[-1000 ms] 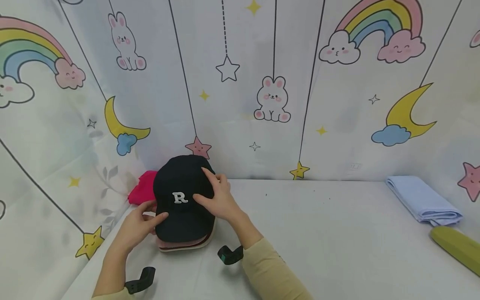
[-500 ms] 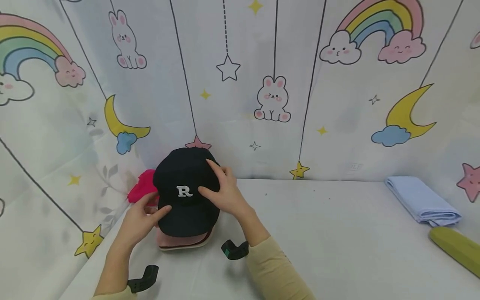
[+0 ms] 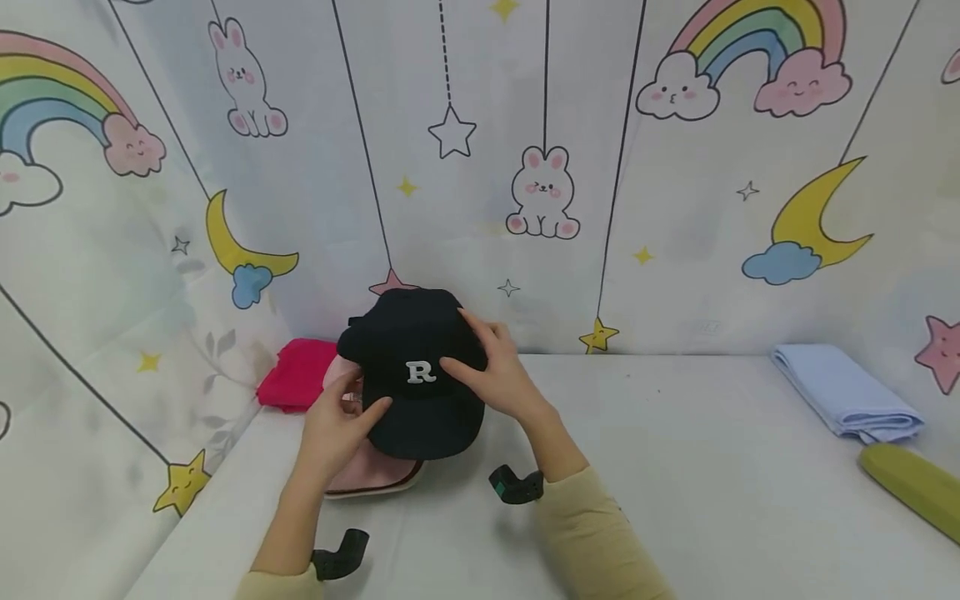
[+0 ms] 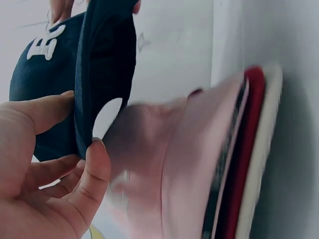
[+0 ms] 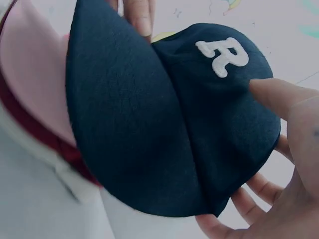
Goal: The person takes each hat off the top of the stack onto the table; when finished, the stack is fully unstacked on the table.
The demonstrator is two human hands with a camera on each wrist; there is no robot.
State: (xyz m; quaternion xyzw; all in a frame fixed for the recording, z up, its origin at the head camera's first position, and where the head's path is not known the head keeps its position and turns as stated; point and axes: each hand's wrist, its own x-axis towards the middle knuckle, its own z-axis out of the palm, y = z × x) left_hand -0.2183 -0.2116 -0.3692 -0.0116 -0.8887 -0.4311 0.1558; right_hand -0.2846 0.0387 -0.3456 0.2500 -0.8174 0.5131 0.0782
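Nearest, at the bottom centre of the head view, two black wrist mounts (image 3: 517,485) sit by pale yellow sleeves (image 3: 607,533). Just beyond, left of centre, the left hand (image 3: 335,429) pinches the side of the brim between thumb and fingers. The right hand (image 3: 498,375) grips the crown opposite, thumb on its front, fingers curled round the side.

The item under inspection, a dark cap (image 3: 408,333), is held between them left of centre, brim toward the viewer, overlapping a stack topped by a pink cap (image 3: 378,471). Whether the two touch cannot be confirmed. The left wrist view shows a dark red layer (image 4: 244,164) and a cream layer (image 4: 269,99) beneath.

Handling, in the inspector's judgement: both grips should carry evenly and lightly, since the soft crown could dent under the right thumb; the brim should clear the pink cap, lest it drag the stack askew.

Markings: one raised white letter "R" (image 3: 421,372) on the crown front is legible. A small pale mark on the pink cap is unreadable. No brand name is legible.

Farther back, a bright pink cloth item (image 3: 296,379) lies beside the stack at left, before the printed backdrop (image 3: 675,208).
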